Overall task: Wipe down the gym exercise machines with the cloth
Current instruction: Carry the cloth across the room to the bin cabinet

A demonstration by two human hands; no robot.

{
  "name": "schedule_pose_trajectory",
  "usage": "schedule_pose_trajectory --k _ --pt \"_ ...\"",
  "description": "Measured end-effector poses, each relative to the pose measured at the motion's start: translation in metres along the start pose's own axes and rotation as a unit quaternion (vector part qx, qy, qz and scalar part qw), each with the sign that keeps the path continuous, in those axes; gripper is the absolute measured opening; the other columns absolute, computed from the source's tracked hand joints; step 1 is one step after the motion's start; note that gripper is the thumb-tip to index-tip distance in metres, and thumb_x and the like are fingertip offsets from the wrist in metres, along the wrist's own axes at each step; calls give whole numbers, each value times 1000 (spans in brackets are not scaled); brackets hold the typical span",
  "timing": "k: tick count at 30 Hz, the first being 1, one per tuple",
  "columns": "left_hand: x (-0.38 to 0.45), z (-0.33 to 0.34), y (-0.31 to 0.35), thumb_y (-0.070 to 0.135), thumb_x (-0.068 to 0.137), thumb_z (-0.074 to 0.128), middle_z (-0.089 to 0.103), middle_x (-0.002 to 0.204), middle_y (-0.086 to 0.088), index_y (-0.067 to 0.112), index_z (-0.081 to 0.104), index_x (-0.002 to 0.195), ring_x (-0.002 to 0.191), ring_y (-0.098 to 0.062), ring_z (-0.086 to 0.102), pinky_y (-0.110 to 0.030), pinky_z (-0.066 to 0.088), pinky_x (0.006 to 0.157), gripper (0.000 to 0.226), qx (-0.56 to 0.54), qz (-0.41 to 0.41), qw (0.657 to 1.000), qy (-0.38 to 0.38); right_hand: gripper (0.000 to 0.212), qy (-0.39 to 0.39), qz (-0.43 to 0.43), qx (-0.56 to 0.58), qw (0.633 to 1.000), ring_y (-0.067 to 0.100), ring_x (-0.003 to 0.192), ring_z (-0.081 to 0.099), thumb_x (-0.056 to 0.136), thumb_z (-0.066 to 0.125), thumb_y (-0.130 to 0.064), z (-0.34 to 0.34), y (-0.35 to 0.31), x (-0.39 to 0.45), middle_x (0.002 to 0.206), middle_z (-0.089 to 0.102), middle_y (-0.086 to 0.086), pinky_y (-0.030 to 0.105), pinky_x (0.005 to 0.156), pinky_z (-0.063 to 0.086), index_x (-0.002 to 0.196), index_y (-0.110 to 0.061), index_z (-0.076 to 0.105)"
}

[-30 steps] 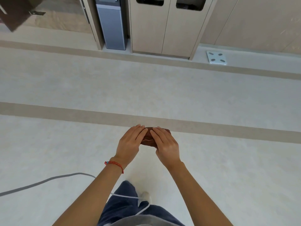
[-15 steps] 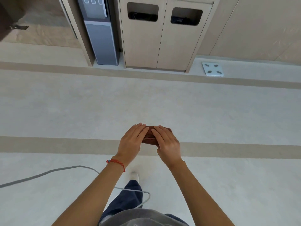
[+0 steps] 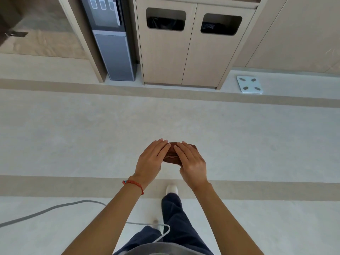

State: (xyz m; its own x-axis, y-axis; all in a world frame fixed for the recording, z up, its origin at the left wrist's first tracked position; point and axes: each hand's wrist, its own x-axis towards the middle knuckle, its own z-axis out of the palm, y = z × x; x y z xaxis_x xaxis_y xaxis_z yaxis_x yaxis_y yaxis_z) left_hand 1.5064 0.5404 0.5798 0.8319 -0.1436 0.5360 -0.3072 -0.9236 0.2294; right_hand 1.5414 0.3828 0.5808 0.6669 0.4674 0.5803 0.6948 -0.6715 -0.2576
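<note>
Head view: both bin openings (image 3: 166, 18) hold dark bags.

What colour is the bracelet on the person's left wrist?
Red, with a small blue bead at one end; the thin beaded bracelet shows best in the head view, just below the left hand.
</note>
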Motion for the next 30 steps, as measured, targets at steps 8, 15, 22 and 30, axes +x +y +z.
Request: schedule_pose_trajectory --k 8,15,22,30 --pt "115 54 -58 -11 72 56 68 105 -18 -5 68 104 98 -33 67 -41 46 93 34 18 4 999 28 44 8 -18 11 1000 27 101 68 74 41 11 50 86 105 106 72 10 36 89 55 103 -1 73" --pt "212 88 -96 -15 67 68 68 106 -18 -5 68 105 98 -32 66 -41 46 93 40 32 -3 998 53 45 14 -32 12 999 27 102 68 73 42 9 72 154 194 106 72 11 35 90 54 104 -1 72" --pt "277 113 -141 -11 53 84 68 106 -19 -5 68 105 97 -34 67 -43 44 91 55 40 -12 999 23 46 15 -40 12 999 29 100 69 62 66 18 102 196 260 107 71 13 38 88 54 105 0 72" --pt "366 150 -223 -7 53 86 68 107 -20 -5 67 107 98 -34 66 -45 41 93 57 26 9 999 27 52 8 -32 6 999 30 100 68 56 76 18 158 240 357 107 71 14 40 87 56 105 1 71"
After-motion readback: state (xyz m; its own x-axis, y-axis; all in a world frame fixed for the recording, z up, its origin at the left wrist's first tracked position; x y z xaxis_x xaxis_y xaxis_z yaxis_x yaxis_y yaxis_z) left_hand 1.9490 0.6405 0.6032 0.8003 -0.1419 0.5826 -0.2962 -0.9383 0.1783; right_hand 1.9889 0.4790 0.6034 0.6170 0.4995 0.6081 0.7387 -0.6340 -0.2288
